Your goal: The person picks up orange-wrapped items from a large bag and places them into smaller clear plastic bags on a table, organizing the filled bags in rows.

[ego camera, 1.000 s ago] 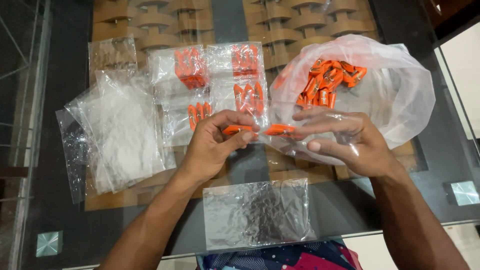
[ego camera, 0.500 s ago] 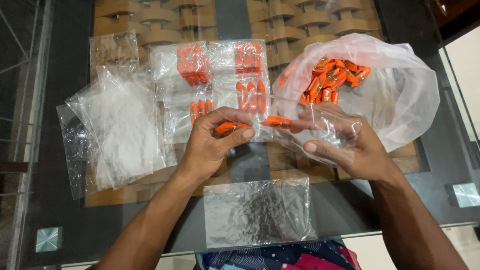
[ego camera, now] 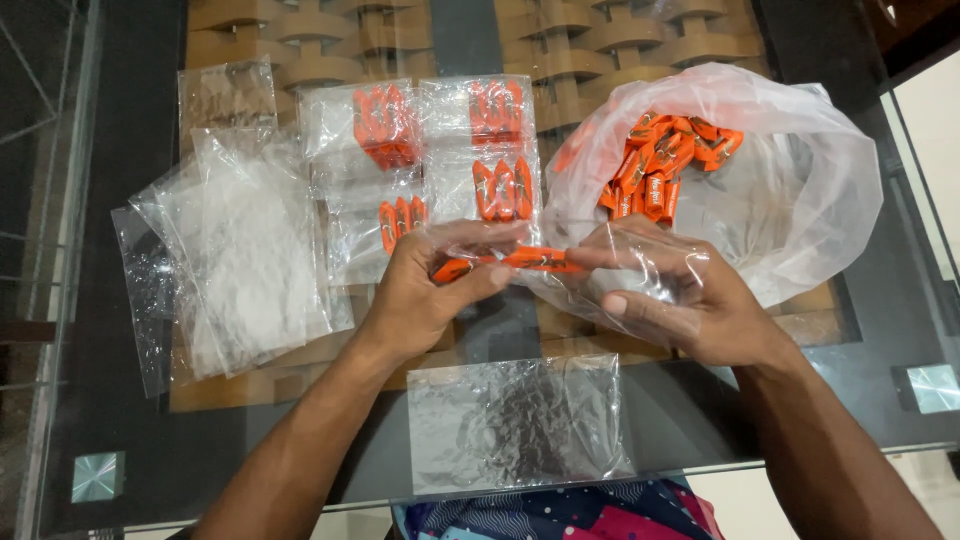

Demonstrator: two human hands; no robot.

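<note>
Two hands meet over glass table [ego camera: 880, 400]: left hand [ego camera: 425, 295] pinches orange sachets [ego camera: 500, 264], right hand [ego camera: 680, 300] fingers closed on same bunch beside big bag [ego camera: 800, 180]. Counting step, apparently; next needs empty pouch [ego camera: 520, 425] opened.

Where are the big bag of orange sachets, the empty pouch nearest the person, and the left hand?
Big bag [ego camera: 800, 190], head view, on its bare right wall.
Empty pouch [ego camera: 515, 425], head view, on its middle.
Left hand [ego camera: 425, 290], head view, on its back.
</note>
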